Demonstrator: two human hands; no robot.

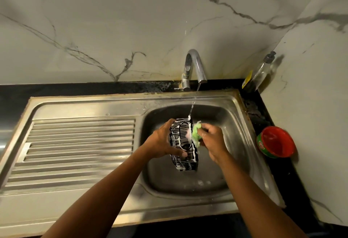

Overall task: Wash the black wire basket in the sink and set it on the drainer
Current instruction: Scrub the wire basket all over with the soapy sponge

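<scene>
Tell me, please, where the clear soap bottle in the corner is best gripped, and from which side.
Probably grip the clear soap bottle round its body, below the pump, with the fingers coming from the sink side. It stands tilted into the corner, so the walls close off its rear and right. The body is its widest part; the pump is narrow.
</scene>
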